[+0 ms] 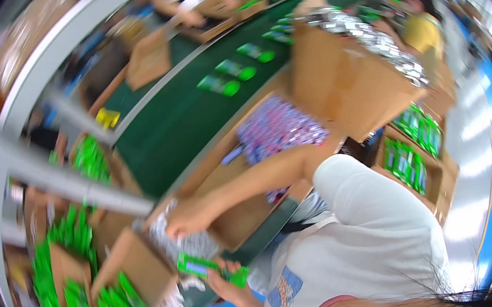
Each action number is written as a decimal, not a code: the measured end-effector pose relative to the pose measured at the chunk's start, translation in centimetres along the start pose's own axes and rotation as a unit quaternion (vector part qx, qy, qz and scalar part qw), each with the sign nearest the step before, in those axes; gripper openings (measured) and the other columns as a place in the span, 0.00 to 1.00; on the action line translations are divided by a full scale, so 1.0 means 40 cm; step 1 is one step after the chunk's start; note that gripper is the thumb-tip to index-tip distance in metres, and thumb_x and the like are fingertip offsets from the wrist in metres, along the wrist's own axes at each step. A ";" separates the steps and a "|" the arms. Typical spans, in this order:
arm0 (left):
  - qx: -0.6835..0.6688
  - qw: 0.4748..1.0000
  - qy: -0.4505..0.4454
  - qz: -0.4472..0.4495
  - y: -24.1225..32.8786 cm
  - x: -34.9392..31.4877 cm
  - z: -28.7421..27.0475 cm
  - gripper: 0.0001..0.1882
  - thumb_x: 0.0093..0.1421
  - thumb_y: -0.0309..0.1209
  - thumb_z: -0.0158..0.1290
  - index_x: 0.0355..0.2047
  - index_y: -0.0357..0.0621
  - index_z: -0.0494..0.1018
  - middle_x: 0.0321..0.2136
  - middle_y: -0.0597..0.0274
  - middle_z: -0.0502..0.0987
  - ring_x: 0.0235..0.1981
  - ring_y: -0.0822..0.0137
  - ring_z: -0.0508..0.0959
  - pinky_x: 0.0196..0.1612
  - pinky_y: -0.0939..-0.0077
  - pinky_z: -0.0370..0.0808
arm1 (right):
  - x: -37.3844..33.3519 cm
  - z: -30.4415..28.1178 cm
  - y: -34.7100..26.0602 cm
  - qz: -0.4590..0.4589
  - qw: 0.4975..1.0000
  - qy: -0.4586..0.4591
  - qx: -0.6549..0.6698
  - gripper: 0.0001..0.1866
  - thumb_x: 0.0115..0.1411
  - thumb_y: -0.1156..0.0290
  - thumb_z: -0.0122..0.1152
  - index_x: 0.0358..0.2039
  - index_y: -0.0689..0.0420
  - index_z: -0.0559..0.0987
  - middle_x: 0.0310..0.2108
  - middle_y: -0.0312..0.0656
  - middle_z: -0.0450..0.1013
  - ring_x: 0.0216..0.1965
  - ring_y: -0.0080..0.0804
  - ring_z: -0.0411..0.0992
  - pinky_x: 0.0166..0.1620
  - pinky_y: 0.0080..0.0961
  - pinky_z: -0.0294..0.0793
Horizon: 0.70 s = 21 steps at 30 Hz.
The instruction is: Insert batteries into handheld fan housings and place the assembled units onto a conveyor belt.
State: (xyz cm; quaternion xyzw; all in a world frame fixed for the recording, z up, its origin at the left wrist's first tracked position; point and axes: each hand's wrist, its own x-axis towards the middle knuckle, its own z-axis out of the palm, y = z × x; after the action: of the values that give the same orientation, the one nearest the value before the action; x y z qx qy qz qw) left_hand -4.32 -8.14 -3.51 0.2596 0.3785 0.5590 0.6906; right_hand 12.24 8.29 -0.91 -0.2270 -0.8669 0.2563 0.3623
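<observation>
My left hand (229, 282) is closed around a green packet (191, 264) with a pale label, whose other green end shows past the fingers. Beyond it, my right hand (185, 221) reaches across the front of an open cardboard tray (229, 214). Its fingers curl down over a heap of crinkled, silvery clear plastic (183, 242); blur hides whether they grip a piece. In the far part of that tray lies a pile of shiny purple-pink packets (277, 127).
A green conveyor belt (169, 135) carries several green packets (235, 69). Left stand boxes of green packets (120, 303) behind a grey metal post (61, 168). A tall carton (341, 72) topped with silver packets stands right. Co-workers are beyond the belt and at the far right, one in yellow (423, 34).
</observation>
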 end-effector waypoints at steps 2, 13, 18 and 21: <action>0.029 0.999 -0.031 -0.020 -0.008 0.013 0.033 0.24 0.66 0.46 0.45 0.56 0.47 0.57 0.32 0.59 0.70 0.24 0.67 0.71 0.29 0.70 0.73 | -0.044 -0.045 -0.046 0.040 0.999 0.023 0.017 0.05 0.55 0.70 0.59 0.29 0.57 0.75 0.24 0.44 0.72 0.29 0.43 0.72 0.31 0.39 0.68; 0.192 0.961 -0.186 -0.078 -0.028 0.027 0.234 0.29 0.65 0.43 0.47 0.61 0.48 0.52 0.39 0.55 0.71 0.34 0.59 0.77 0.40 0.63 0.77 | -0.273 -0.203 -0.217 0.194 0.960 0.192 0.066 0.07 0.54 0.69 0.61 0.30 0.58 0.77 0.22 0.39 0.75 0.25 0.30 0.74 0.27 0.28 0.71; 0.212 0.955 -0.179 -0.101 -0.036 0.030 0.261 0.29 0.66 0.42 0.46 0.63 0.51 0.49 0.36 0.53 0.71 0.29 0.59 0.78 0.34 0.64 0.78 | -0.291 -0.193 -0.198 0.203 0.956 0.200 0.074 0.07 0.51 0.67 0.63 0.28 0.56 0.78 0.21 0.38 0.75 0.25 0.31 0.75 0.27 0.28 0.72; 0.238 0.947 -0.173 -0.130 -0.034 0.033 0.274 0.29 0.67 0.42 0.44 0.64 0.52 0.49 0.32 0.55 0.72 0.24 0.61 0.77 0.28 0.68 0.77 | -0.300 -0.200 -0.195 0.211 0.954 0.205 0.054 0.07 0.50 0.67 0.63 0.28 0.56 0.78 0.20 0.38 0.75 0.25 0.31 0.76 0.28 0.29 0.72</action>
State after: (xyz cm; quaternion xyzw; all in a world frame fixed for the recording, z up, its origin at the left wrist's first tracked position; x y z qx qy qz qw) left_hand 5.48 -6.47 1.45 0.4577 0.4058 0.3046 0.7301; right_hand 24.20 -2.40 2.54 -0.4322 -0.6910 0.3215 0.4820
